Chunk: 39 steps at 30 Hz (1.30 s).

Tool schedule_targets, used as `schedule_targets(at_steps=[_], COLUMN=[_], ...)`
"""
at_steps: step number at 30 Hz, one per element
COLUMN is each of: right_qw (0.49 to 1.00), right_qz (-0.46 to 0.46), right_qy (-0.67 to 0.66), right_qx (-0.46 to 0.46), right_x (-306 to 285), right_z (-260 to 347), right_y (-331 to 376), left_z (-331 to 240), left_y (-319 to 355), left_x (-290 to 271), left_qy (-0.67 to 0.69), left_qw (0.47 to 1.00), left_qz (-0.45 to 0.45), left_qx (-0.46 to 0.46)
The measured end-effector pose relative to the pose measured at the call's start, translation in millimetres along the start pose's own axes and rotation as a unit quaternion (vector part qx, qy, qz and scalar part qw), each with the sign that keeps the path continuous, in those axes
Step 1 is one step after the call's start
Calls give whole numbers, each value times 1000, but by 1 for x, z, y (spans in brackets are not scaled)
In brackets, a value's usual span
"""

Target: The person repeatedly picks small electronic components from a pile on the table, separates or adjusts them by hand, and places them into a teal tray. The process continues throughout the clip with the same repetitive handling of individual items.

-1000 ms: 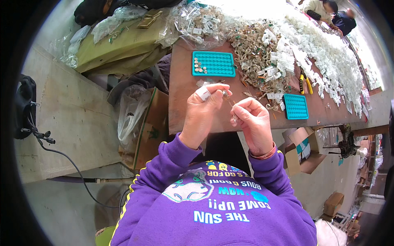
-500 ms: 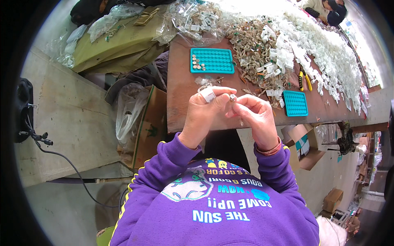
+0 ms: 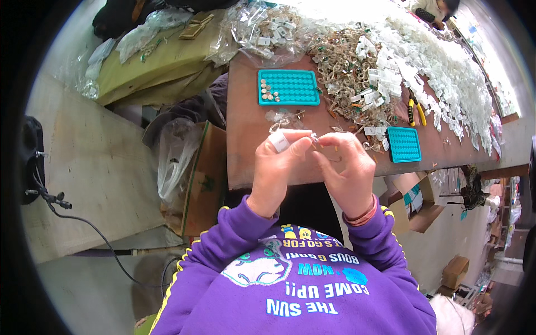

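Note:
My left hand [image 3: 279,164] pinches a small shiny metallic piece [image 3: 314,138] between thumb and forefinger, above the table's near edge. A white rectangular tag [image 3: 278,142] lies across that hand's forefinger. My right hand [image 3: 350,170] is just beside it, forefinger reaching to the piece and thumb held apart below. The piece is too small to identify. Beyond my hands lies a turquoise tray [image 3: 296,86] of small wells, with several round silvery pieces [image 3: 268,92] at its left end. A second, smaller turquoise tray [image 3: 404,144] lies to the right, near the table edge.
A large heap of tangled pieces with white tags [image 3: 368,72] covers the brown table's [image 3: 243,123] far and right parts. Yellow-and-black pliers [image 3: 413,109] lie against it. A cardboard box [image 3: 205,178] with a plastic bag stands at left. Another person [image 3: 432,11] sits at far right.
My right thumb has come away from the forefinger, opening that hand. The left hand keeps its pinch on the small metallic piece. The view has shifted slightly.

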State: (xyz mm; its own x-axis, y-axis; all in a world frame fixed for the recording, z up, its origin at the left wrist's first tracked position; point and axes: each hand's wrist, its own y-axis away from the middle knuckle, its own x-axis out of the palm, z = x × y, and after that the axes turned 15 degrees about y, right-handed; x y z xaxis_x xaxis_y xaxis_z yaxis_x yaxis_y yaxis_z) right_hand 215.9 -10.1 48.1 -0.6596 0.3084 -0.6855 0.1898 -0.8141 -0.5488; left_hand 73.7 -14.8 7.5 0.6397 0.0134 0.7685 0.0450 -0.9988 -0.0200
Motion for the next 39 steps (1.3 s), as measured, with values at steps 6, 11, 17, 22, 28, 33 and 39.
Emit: schedule_targets(at_steps=[6,11,17,22,28,33,39], right_qw=[999,1000,999,995,929,767,715], right_qz=[-27,-22,-27,-29,109,250,322], right_qy=[-2,22,14,64,-275,-481,-522], right_qx=[18,5,7,-73,222,342,336], right_x=[12,20,37,46,46,37,51], right_z=[0,-3,-8,-13,-14,-26,-24], right_y=[2,5,8,3,-5,-18,-26], left_z=[5,11,15,15,6,-1,-20], left_y=[3,-2,-5,-8,-3,-9,-6], left_x=[-2,-4,-18,-22,-34,-46,-60], left_qy=[-55,-4,23,-9,135,162,68], left_qw=[998,998,998,996,988,981,995], left_qz=[-40,-65,-63,-86,-35,-1,-15], left_qx=[-13,-14,3,1,-71,-108,-75])
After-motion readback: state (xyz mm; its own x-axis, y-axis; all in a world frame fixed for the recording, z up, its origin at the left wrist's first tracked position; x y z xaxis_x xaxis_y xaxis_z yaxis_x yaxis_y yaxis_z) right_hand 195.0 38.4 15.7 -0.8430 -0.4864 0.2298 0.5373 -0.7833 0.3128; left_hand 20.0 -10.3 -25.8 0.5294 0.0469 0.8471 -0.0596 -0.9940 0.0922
